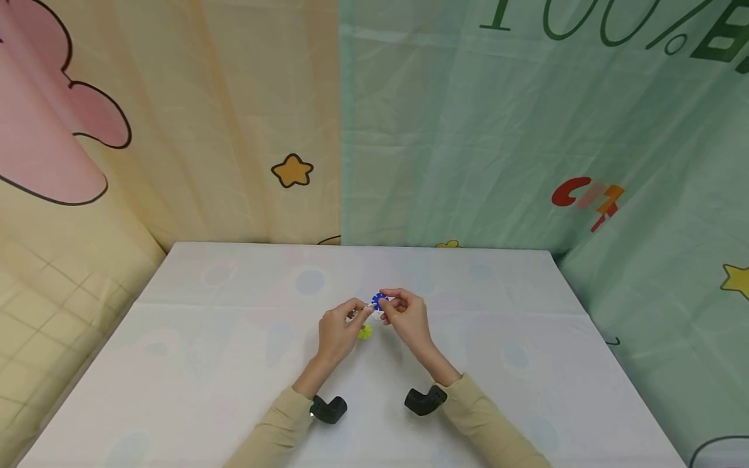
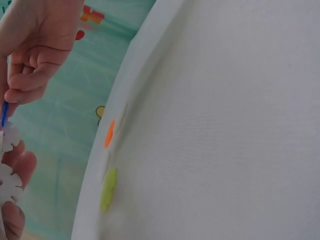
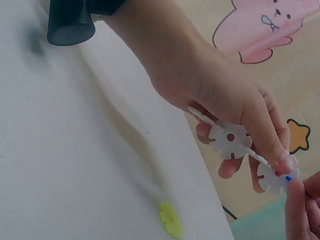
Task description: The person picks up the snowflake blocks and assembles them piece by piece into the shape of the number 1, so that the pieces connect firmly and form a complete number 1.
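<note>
My left hand [image 1: 341, 333] grips a chain of white notched discs [image 3: 230, 141], joined at their slots, some of them edge-on in the right wrist view. Between the thumb and fingers of my right hand [image 1: 409, 320] is a blue notched disc [image 1: 380, 300]. The two hands meet above the table, and the blue disc touches or nearly touches the end white disc [image 3: 275, 184]; whether their slots are joined I cannot tell. Only a thin blue edge shows in the left wrist view. Below the hands a yellow-green notched disc [image 1: 365, 332] lies flat on the table.
Near the yellow-green disc, an orange disc [image 2: 110, 134] and flat white pieces [image 2: 121, 117] lie on the white-covered table [image 1: 234, 364]. Curtains hang behind the table and at its sides. A black wrist camera [image 1: 329, 410] sits on each forearm.
</note>
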The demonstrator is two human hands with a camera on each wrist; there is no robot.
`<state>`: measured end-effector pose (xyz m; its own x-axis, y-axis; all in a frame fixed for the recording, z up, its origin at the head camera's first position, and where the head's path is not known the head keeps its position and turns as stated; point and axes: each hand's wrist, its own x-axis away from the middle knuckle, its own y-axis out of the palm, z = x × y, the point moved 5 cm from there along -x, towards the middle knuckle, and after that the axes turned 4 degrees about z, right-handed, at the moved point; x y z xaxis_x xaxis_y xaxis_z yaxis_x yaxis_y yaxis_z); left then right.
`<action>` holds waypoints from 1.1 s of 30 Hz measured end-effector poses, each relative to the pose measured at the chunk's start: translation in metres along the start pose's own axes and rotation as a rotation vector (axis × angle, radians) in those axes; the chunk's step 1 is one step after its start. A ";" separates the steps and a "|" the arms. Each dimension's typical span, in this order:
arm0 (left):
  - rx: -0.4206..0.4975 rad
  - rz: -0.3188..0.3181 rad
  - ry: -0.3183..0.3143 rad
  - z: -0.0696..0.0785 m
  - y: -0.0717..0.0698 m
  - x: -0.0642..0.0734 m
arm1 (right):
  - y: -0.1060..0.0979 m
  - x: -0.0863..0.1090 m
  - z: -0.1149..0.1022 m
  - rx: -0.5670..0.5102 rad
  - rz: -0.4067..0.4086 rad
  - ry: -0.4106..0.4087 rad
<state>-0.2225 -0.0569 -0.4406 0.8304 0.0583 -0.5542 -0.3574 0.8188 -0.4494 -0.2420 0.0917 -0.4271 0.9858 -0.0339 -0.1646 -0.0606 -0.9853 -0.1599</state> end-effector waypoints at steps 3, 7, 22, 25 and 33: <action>-0.013 0.000 -0.010 -0.001 0.000 0.000 | -0.001 0.004 -0.014 0.019 -0.031 0.003; -0.026 -0.007 -0.034 -0.004 0.001 0.002 | -0.004 0.009 -0.029 0.077 -0.085 0.021; -0.061 -0.024 0.061 -0.006 0.002 0.000 | -0.012 -0.002 -0.015 0.128 -0.185 0.099; -0.076 0.009 0.095 -0.007 0.001 -0.001 | -0.012 -0.009 0.000 0.125 -0.193 0.097; -0.109 0.006 0.081 -0.009 0.001 0.000 | -0.020 -0.016 0.012 0.189 -0.162 0.022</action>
<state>-0.2268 -0.0611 -0.4478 0.7927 0.0131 -0.6095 -0.4101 0.7511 -0.5173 -0.2583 0.1142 -0.4327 0.9881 0.1161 -0.1010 0.0722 -0.9293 -0.3622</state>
